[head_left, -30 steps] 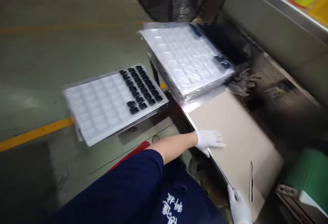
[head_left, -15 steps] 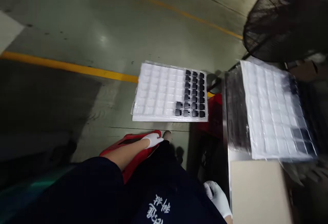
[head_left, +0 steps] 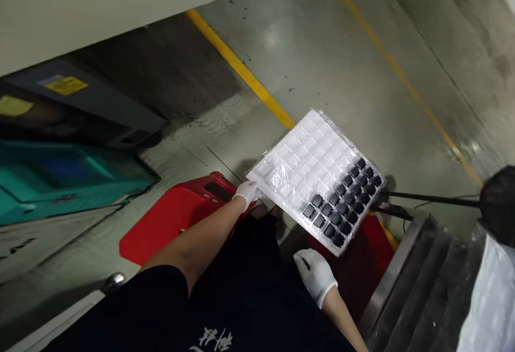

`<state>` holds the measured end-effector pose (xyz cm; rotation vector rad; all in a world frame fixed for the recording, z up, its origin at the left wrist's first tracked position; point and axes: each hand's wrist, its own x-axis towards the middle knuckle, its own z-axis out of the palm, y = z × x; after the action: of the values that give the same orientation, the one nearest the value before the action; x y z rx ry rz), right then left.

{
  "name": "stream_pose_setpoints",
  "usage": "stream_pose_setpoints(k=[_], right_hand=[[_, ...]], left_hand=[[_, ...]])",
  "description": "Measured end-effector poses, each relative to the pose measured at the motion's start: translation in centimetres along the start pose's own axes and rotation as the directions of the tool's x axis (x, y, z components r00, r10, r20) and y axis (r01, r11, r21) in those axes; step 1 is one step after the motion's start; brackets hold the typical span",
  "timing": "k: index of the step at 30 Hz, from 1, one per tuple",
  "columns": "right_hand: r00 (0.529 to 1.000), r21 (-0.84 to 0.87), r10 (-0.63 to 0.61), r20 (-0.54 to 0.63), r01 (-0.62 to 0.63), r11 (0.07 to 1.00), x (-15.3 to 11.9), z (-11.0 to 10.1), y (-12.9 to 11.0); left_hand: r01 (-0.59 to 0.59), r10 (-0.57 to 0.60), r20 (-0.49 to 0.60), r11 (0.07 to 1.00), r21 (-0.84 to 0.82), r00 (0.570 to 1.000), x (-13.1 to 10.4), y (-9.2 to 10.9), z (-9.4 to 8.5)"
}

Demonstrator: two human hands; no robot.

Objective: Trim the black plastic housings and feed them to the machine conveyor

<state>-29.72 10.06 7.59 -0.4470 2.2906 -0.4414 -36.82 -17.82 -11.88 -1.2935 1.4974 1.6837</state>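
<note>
A white moulded tray [head_left: 300, 151] in clear plastic film lies in front of me, with black square parts [head_left: 348, 204] filling the pockets toward its right end; several pockets on the left hold none. My left hand [head_left: 248, 193], in a white glove, is at the tray's near left corner. Its fingers are partly hidden, so I cannot tell whether they grip the edge or only lie beside it. Lower right, my right hand [head_left: 316, 274], also gloved, hangs free below the tray, holding nothing, its thumb apart from loosely bent fingers.
Red plastic objects stand on the left [head_left: 173, 218] and under the tray's right end [head_left: 366, 250]. A metal-edged surface [head_left: 396, 266] carries dark film-wrapped material at lower right. A black fan [head_left: 499, 202] stands beyond. Green machinery [head_left: 72, 175] is at left, below a pale panel [head_left: 112, 8].
My view has swung left, bringing the green machinery in and turning the tray in the picture. My left hand has come to the tray's corner. My right hand has moved up and left in view.
</note>
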Motion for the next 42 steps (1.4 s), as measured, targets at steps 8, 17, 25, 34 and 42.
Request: stream_pose_setpoints(k=[8, 17, 25, 34, 42], right_hand=[[0.959, -0.356, -0.268, 0.096, 0.284, 0.890, 17.2, -7.5, -4.4], [0.864, -0.588, -0.353, 0.359, 0.503, 0.633, 33.7, -5.8, -11.1], [0.688, -0.481, -0.334, 0.645, 0.704, 0.522, 33.2, -3.7, -11.9], [0.698, -0.525, -0.336, 0.633, 0.705, 0.477, 37.2, -7.9, -11.0], [0.584, -0.533, -0.150, 0.798, 0.799, 0.278, 38.3, -6.3, -13.0]], left_hand=[[-0.110, 0.108, -0.034, 0.993, -0.050, 0.994, 0.6, 0.0, 0.2], [-0.239, 0.238, 0.072, 0.971, 0.005, 0.969, 0.9, -0.6, -1.1], [-0.263, 0.241, 0.153, 0.953, 0.150, 0.959, 0.7, 0.1, -1.6], [-0.270, 0.241, 0.176, 0.948, 0.166, 0.954, 0.2, 0.1, -1.9], [-0.315, 0.290, 0.172, 0.939, 0.140, 0.942, 0.3, -0.5, -1.8]])
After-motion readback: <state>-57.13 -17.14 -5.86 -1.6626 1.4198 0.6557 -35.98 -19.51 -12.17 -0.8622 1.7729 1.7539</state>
